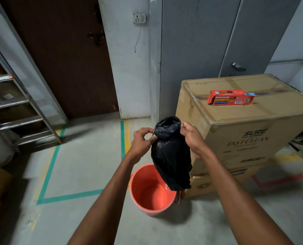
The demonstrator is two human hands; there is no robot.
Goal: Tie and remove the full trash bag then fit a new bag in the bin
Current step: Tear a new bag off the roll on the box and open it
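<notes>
A black trash bag (171,156) hangs in the air above an orange bin (151,190) that stands on the floor with nothing visible inside. The bag's neck is gathered and puckered near the top. My left hand (142,140) pinches the neck on its left side. My right hand (191,134) pinches a thin drawstring at the neck's right side. Both hands hold the bag upright between them. A red box (231,98), lying on its side with one end flap open, rests on the big cardboard carton.
A large taped cardboard carton (244,128) stands right of the bin, in front of a grey metal cabinet (200,50). A metal stepladder (19,106) leans at left. A brown door (64,55) is behind. Green tape lines (65,196) mark the concrete floor.
</notes>
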